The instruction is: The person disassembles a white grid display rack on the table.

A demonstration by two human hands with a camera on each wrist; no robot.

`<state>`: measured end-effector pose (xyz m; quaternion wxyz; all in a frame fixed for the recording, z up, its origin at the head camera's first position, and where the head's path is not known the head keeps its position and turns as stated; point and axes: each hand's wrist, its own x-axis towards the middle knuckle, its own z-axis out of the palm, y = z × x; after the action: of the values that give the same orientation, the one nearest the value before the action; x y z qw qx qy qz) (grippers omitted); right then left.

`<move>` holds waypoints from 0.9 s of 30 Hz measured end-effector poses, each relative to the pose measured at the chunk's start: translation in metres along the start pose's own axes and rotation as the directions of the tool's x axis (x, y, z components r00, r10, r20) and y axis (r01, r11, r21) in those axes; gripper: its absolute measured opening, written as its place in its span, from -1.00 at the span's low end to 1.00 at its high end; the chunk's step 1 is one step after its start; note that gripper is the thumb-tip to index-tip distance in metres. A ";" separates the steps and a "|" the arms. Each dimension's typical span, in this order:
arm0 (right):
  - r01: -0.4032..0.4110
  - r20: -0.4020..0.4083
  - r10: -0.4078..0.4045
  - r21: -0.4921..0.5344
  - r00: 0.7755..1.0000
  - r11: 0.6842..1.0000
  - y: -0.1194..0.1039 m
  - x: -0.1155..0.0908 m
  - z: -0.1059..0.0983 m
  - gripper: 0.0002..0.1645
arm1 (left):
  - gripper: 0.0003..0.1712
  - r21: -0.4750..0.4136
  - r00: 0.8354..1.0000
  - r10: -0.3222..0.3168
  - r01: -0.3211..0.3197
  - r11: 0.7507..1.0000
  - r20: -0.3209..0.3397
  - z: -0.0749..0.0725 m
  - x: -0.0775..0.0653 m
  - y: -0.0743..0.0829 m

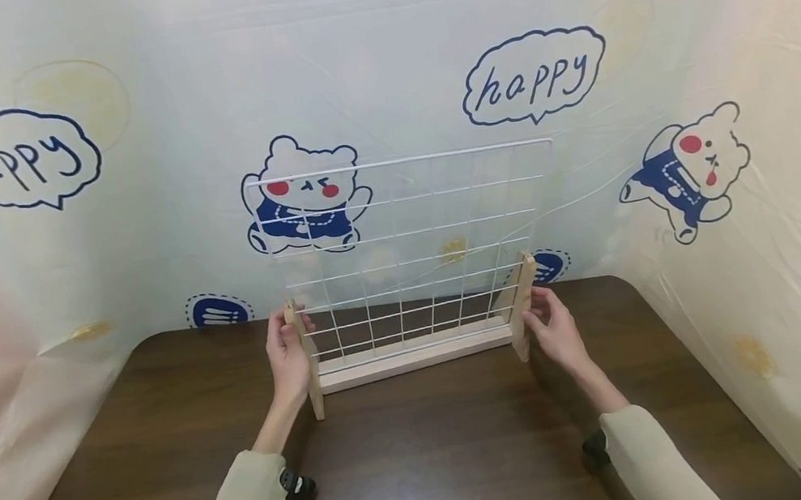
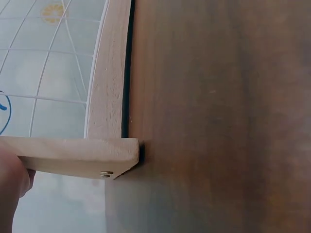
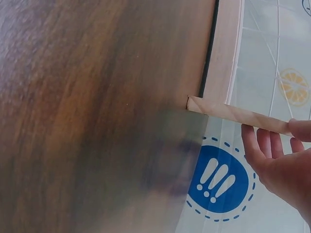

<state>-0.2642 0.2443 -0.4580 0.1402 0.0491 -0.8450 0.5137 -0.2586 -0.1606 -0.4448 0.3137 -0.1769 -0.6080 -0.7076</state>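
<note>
One rack [image 1: 384, 371], with a white wire grid [image 1: 398, 161] rising from a wooden bar [image 1: 455, 348], stands upright over the far middle of the table [image 1: 422, 459]; the left hand [image 1: 290, 367] pinches the left end piece [image 1: 316, 393], and the right hand [image 1: 557, 330] grips the right end piece [image 1: 521, 306] between thumb and fingers; whether both end pieces bear fully on the table, I cannot tell; the likeliest fault, I judge, is a skewed stance on the table, if one hand pushes harder than the other; the tall grid could also topple toward the table's far edge should either grip slacken; the grid's broad face points toward the table's near edge, and the rack's long axis runs left to right across the table, slightly slanted, left end nearer that edge.
</note>
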 end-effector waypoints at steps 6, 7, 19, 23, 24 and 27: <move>0.005 -0.006 -0.005 0.011 1.000 1.000 0.001 0.001 0.000 -0.55 | -0.25 0.019 0.999 0.013 -0.014 1.000 0.042 -0.004 -0.009 0.007; 0.008 -0.006 -0.008 0.012 1.000 1.000 0.001 0.000 0.000 -0.55 | -0.26 0.029 0.998 0.012 -0.014 0.999 0.053 -0.005 -0.010 0.008; -0.038 0.003 0.038 0.017 0.999 0.999 0.000 0.000 0.002 -0.55 | -0.49 0.047 0.987 -0.012 0.005 0.999 0.161 -0.020 -0.022 0.017; -0.038 -0.009 0.038 0.010 0.999 0.999 -0.004 -0.001 0.005 -0.55 | -0.51 0.044 0.983 -0.008 0.000 0.999 0.185 -0.027 -0.027 0.008; -0.032 -0.033 0.033 0.011 0.999 0.999 -0.008 -0.003 0.006 -0.55 | -0.51 0.038 0.982 -0.004 -0.004 0.999 0.189 -0.028 -0.027 0.007; 0.050 -0.191 -0.039 0.053 0.981 0.997 -0.024 -0.011 0.016 -0.51 | -0.47 0.027 0.981 0.013 -0.018 0.999 0.193 -0.030 -0.028 0.005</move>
<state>-0.2514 0.2185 -0.4471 0.2301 0.0231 -0.8112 0.5371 -0.2306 -0.1834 -0.4641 0.2614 -0.2447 -0.6442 -0.6759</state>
